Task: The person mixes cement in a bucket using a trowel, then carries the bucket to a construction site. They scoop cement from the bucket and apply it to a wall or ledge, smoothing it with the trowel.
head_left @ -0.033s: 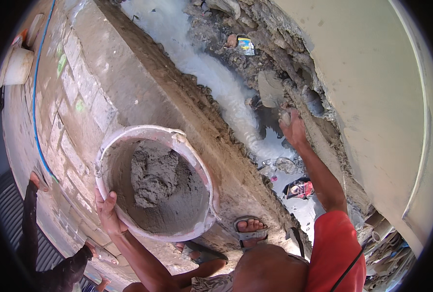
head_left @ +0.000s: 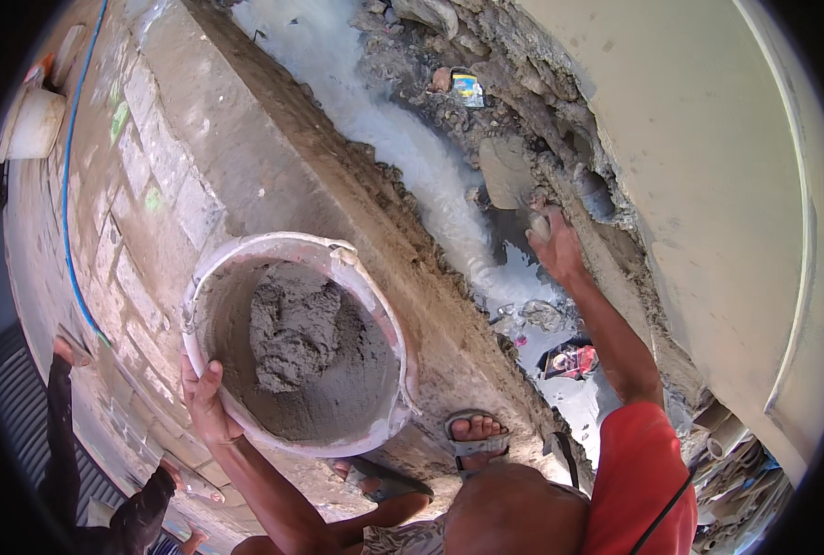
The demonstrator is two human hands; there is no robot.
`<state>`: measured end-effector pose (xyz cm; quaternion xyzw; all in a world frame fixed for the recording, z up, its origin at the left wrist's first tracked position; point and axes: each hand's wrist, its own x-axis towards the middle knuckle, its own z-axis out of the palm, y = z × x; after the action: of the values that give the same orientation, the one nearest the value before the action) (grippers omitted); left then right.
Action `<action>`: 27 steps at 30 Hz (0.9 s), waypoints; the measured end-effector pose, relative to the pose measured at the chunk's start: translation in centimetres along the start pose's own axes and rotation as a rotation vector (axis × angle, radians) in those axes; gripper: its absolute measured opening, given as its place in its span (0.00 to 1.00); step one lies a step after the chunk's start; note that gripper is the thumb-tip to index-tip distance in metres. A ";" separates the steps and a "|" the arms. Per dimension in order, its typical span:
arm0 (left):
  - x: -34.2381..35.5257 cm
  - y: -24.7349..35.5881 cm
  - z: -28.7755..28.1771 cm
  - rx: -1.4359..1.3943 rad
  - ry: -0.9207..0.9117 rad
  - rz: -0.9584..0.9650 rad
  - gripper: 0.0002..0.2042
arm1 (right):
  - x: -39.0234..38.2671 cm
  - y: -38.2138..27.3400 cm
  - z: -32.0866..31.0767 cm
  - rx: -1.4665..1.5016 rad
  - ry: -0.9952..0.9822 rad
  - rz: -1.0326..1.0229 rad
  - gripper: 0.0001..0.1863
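A pale, mortar-smeared bucket [head_left: 399, 356] stands tilted on the concrete ledge, with a thick lump of wet grey mortar [head_left: 296, 324] inside. My left hand [head_left: 210, 407] grips the bucket's rim at its near left side, thumb up over the edge. Over the drainage channel, my right hand [head_left: 557, 242] is closed round the handle of a trowel [head_left: 507, 173]. The trowel's flat grey blade points away from me, beside the rough foot of the wall. Part of its handle is hidden by my fingers.
Milky water [head_left: 402, 157] runs along the channel, with rubble and wrappers [head_left: 467, 90] in it. A pipe opening [head_left: 597, 192] sits in the broken base of the plastered wall [head_left: 708, 185]. At left are a blue hose [head_left: 67, 203], a white bucket [head_left: 34, 125] and another person's dark-clothed limbs [head_left: 139, 509].
The trowel blade has shifted slightly left and toward me, and my right hand has moved a little with it. My left hand stays on the bucket.
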<state>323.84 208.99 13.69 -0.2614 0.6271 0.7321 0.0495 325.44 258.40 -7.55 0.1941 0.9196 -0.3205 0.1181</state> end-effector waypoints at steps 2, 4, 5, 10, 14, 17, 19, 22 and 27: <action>0.0 0.0 -0.2 -0.012 -0.023 0.007 0.33 | -1.2 -3.4 -2.4 0.109 -0.152 -0.084 0.22; 0.0 -0.1 -0.4 -0.029 -0.046 -0.020 0.33 | -2.9 -6.2 -4.7 0.162 -0.296 -0.102 0.23; 0.1 0.0 -0.5 -0.064 -0.110 -0.012 0.33 | -3.7 -7.3 -5.6 0.242 -0.366 -0.160 0.23; 0.5 -0.2 -0.8 -0.087 -0.147 -0.031 0.32 | -5.2 -9.1 -9.2 0.458 -0.548 -0.027 0.25; 0.5 -0.1 -0.7 -0.018 -0.074 -0.011 0.32 | -4.7 -7.6 -13.6 0.388 -0.111 0.121 0.23; 0.1 -0.1 -0.4 -0.108 -0.128 -0.027 0.28 | -6.3 -6.1 -15.2 0.261 -0.021 0.024 0.22; 0.2 -0.1 -0.2 -0.152 -0.172 -0.030 0.29 | -7.9 -5.3 -14.2 0.308 -0.065 -0.008 0.23; 0.1 -0.1 -0.2 -0.149 -0.136 -0.025 0.29 | -9.7 -4.4 -10.2 0.558 -0.156 0.217 0.25; 0.6 -0.4 -0.8 -0.081 -0.115 0.008 0.31 | -10.1 -3.7 -6.0 -0.024 -0.110 0.086 0.28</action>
<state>323.75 208.20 12.98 -0.2182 0.5940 0.7710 0.0717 332.33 256.71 2.57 0.2140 0.9063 -0.3143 0.1846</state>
